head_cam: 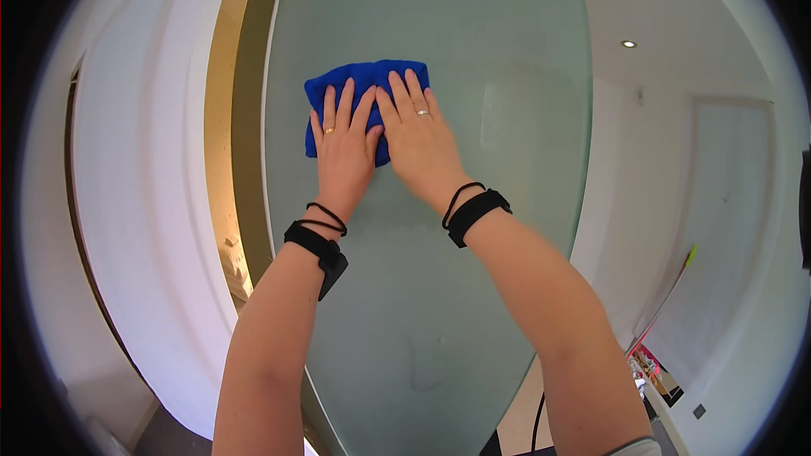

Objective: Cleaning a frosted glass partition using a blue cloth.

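A folded blue cloth (374, 71) lies flat against a pale green frosted glass panel (443, 6). My left hand (346, 152) presses its left part, fingers spread and thumb near the lower edge. On the cloth's right part rests my right hand (426, 148), its fingers pointing up the panel. Both index fingertips nearly meet at the middle. The palms cover much of the cloth's lower half. Each hand wears a ring, and around each wrist sit a black strap and a thin black band.
A white edge and a brown frame (250, 139) border the panel's left side, beside a lit recess. At the lower right, a long pole (662, 304) with a yellow-green end leans near assorted items (647, 361). A black cable (537, 421) hangs below the panel.
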Demonstrator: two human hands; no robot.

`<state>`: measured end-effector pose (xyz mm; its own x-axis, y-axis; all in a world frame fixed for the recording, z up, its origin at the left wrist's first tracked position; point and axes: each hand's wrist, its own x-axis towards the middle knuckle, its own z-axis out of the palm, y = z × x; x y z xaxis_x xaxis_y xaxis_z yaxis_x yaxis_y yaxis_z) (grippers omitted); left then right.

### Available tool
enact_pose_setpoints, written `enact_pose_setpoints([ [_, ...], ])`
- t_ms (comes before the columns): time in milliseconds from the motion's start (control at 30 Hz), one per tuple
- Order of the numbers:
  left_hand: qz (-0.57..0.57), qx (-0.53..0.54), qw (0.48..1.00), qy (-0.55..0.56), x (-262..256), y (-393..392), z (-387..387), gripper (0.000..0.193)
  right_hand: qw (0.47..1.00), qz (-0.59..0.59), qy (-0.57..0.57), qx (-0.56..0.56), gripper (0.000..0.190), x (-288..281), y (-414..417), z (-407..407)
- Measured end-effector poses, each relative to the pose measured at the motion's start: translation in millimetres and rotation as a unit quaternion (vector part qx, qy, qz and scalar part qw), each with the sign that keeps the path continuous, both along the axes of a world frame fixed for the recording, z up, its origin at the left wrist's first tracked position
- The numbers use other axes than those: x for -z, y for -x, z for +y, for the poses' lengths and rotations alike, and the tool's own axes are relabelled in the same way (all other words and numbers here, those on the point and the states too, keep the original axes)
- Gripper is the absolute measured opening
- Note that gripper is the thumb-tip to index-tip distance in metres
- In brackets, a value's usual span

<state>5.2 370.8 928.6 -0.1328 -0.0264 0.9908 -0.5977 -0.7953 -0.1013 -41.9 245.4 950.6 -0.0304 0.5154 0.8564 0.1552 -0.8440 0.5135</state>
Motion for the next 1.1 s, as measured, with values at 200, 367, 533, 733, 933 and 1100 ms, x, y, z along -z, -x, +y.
enact_pose_setpoints([
  [200,0.057,0.004,0.998,0.005,56.2,-19.6,5.2,0.051,0.999,0.04,0.018,-0.012,0.049,44.8,-19.0,6.2],
  [367,0.097,-0.05,0.993,0.039,92.3,-5.0,6.3,0.055,0.993,0.109,0.036,-0.036,0.053,70.8,-14.7,8.4],
  [533,0.143,0.2,0.967,0.073,91.4,17.1,-8.9,0.053,0.963,0.216,-0.003,-0.161,0.061,57.0,2.8,7.8],
  [733,0.151,0.061,0.985,0.062,81.4,15.6,-27.3,0.063,0.939,0.215,-0.101,-0.248,0.061,75.7,13.5,-25.4],
  [933,0.144,-0.041,0.987,0.065,69.0,11.3,-31.8,0.063,0.98,0.188,-0.06,-0.013,0.068,157.9,26.9,-35.1],
  [1100,0.076,-0.053,0.993,0.078,11.6,-1.9,-26.7,0.057,0.976,0.205,-0.078,0.006,0.069,179.5,24.3,-29.0],
])
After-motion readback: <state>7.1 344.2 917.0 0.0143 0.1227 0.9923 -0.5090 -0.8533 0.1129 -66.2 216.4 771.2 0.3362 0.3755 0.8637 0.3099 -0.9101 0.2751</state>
